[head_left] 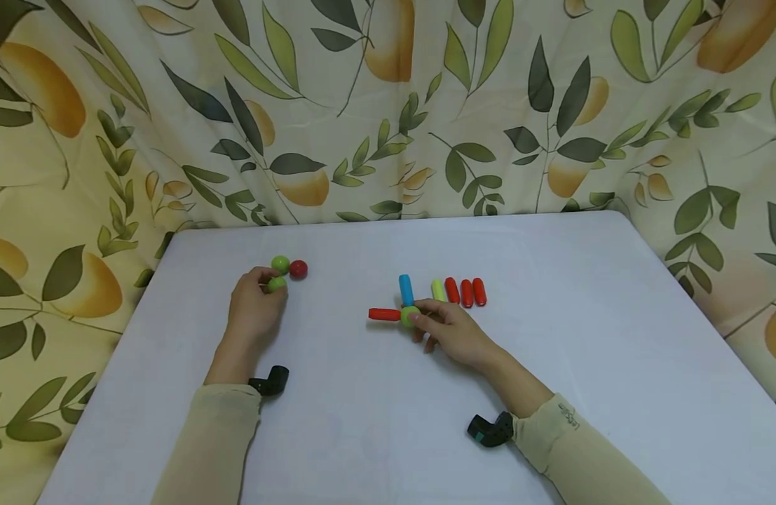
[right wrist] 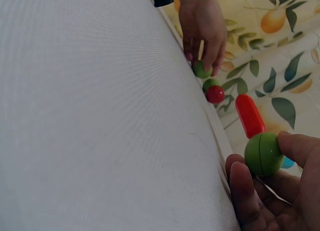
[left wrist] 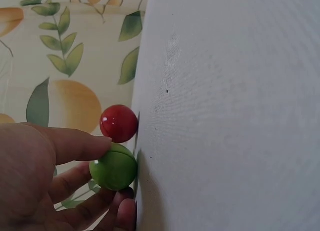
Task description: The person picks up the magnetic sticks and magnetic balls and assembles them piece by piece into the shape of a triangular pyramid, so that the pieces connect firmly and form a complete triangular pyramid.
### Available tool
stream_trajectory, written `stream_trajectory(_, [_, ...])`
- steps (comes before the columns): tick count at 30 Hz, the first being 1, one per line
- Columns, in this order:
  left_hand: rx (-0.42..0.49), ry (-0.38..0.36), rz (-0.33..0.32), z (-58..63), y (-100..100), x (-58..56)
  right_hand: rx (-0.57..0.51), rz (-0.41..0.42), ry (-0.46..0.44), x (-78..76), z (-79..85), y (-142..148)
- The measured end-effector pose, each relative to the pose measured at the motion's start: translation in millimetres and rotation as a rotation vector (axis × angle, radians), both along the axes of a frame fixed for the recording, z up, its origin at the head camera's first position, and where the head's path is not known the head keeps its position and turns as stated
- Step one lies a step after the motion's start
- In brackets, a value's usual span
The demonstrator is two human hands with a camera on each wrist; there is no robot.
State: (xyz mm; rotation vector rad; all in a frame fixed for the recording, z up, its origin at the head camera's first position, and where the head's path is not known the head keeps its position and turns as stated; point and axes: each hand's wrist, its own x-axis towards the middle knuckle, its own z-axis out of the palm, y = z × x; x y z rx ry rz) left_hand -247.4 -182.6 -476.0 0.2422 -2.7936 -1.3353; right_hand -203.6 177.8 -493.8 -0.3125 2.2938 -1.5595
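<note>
At the left of the table my left hand (head_left: 254, 303) pinches a green ball (left wrist: 114, 167), thumb on its near side and fingers around the other. A red ball (head_left: 298, 269) and a second green ball (head_left: 280, 264) sit just beyond it. My right hand (head_left: 458, 334), near the middle, holds another green ball (right wrist: 264, 154) between thumb and fingers. Joined to this ball are a red rod (head_left: 384, 314) pointing left and a blue rod (head_left: 406, 289) pointing away from me. In the right wrist view, the blue rod is mostly hidden behind the ball.
Just beyond my right hand lie a yellow-green rod (head_left: 438, 290) and several red rods (head_left: 467, 293) side by side. The white table (head_left: 362, 421) ends at a patterned curtain (head_left: 388, 140) at the back. A black device (head_left: 270, 381) is on each wrist.
</note>
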Motion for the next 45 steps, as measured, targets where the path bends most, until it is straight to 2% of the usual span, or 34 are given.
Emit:
stream_trajectory(11, [0.035,0.015,-0.018,5.2,4,-3.3,-0.002,-0.003,0.009,-1.8,0.3,0])
stream_trajectory(19, [0.073,-0.012,-0.023,8.2,6,2.4,0.004,0.011,-0.006,0.2,-5.2,-1])
stream_trajectory(21, [0.095,0.001,-0.054,9.7,8,4.2,0.004,0.014,-0.009,1.0,-6.4,-1])
stream_trajectory(27, [0.148,0.038,-0.213,16.9,20,7.1,0.004,0.004,0.004,3.0,-4.5,-1])
stream_trajectory(35, [0.141,0.019,-0.292,22.4,33,8.5,0.003,0.003,0.014,0.7,-1.5,-1])
stream_trajectory(40, [0.149,-0.031,-0.33,20.6,41,9.0,0.005,0.005,0.007,-0.4,-2.2,0])
stream_trajectory(45, [0.163,-0.045,-0.418,19.6,47,10.0,0.006,0.007,0.01,-1.0,-1.7,1])
